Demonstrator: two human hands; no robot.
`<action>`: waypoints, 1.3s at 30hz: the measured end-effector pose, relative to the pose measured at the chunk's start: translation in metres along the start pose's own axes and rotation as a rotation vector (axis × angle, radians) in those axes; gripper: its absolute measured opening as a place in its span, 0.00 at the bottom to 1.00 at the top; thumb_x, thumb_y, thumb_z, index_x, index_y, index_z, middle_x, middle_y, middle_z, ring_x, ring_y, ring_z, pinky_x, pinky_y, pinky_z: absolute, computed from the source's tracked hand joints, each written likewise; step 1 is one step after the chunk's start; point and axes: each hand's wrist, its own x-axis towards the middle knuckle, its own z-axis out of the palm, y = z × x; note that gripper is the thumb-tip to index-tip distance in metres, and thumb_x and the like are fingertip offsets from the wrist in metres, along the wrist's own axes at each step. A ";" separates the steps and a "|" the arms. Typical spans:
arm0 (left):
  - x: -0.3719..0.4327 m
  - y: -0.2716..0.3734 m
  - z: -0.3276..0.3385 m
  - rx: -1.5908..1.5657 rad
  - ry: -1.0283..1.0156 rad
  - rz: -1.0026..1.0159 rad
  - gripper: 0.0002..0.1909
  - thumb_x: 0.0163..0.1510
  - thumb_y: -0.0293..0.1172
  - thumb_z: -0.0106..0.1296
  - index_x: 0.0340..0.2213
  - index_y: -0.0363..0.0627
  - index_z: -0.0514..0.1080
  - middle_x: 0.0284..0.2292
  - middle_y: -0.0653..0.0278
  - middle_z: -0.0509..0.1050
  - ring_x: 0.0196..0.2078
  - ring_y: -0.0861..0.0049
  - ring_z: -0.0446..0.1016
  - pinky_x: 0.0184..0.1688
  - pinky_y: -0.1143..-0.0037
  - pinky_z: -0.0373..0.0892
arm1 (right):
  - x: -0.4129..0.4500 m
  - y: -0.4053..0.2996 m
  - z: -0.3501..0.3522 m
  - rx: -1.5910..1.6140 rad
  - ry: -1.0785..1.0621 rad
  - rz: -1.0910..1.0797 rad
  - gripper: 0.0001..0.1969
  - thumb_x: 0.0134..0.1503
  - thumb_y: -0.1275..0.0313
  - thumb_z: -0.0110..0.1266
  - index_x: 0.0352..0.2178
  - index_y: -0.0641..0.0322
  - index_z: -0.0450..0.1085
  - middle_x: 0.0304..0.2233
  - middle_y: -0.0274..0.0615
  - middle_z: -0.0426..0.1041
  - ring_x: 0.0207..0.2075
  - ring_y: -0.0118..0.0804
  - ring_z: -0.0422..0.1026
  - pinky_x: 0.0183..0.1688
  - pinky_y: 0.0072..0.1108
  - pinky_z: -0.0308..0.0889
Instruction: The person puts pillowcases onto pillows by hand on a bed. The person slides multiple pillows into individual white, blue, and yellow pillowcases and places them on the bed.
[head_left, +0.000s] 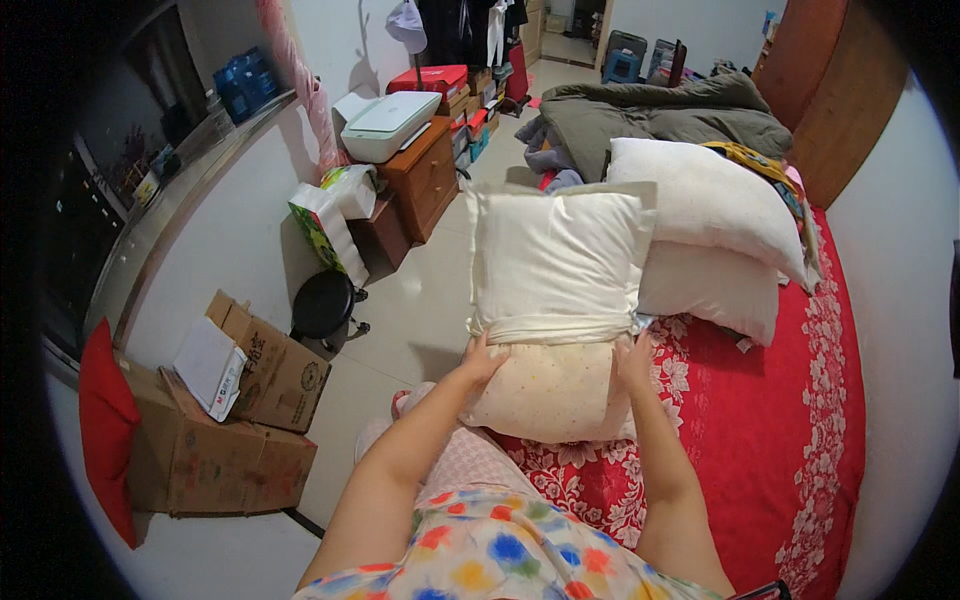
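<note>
A pillow (555, 390) with a pale, dotted surface lies across the bed's near left edge, its far part inside a cream pillowcase (559, 255) with a flanged border. My left hand (482, 363) grips the case's gathered opening at the left side. At the right side, my right hand (634, 358) has its fingers at the same gathered edge. Just beyond are two more white pillows, one (697, 202) resting partly on the other (709, 289).
The bed has a red floral sheet (750, 420) and a bunched grey-green quilt (660, 112). On the left stand cardboard boxes (225, 465), a black round stool (324, 304) and a wooden cabinet (427, 180) bearing a printer (390, 124). A wall borders the bed's right side.
</note>
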 end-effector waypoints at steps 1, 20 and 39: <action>-0.008 -0.002 0.005 -0.002 -0.011 0.002 0.45 0.47 0.42 0.55 0.59 0.47 0.41 0.52 0.48 0.59 0.53 0.59 0.60 0.54 0.69 0.59 | -0.016 0.018 0.011 0.079 -0.056 -0.078 0.37 0.52 0.60 0.51 0.57 0.65 0.45 0.57 0.62 0.48 0.58 0.58 0.48 0.58 0.36 0.47; -0.099 0.087 -0.021 -0.820 -0.337 0.091 0.25 0.60 0.41 0.37 0.52 0.34 0.55 0.45 0.58 0.66 0.47 0.76 0.64 0.50 0.77 0.60 | -0.184 -0.130 -0.029 0.117 -0.107 -0.551 0.49 0.40 0.67 0.62 0.59 0.57 0.40 0.59 0.60 0.39 0.58 0.61 0.45 0.56 0.46 0.44; -0.033 0.034 0.008 -0.356 0.281 -0.213 0.47 0.39 0.43 0.60 0.56 0.41 0.48 0.57 0.45 0.49 0.58 0.55 0.51 0.57 0.63 0.52 | -0.038 -0.098 -0.048 1.349 0.045 0.129 0.17 0.58 0.77 0.39 0.50 0.67 0.56 0.47 0.43 0.64 0.48 0.32 0.64 0.50 0.22 0.60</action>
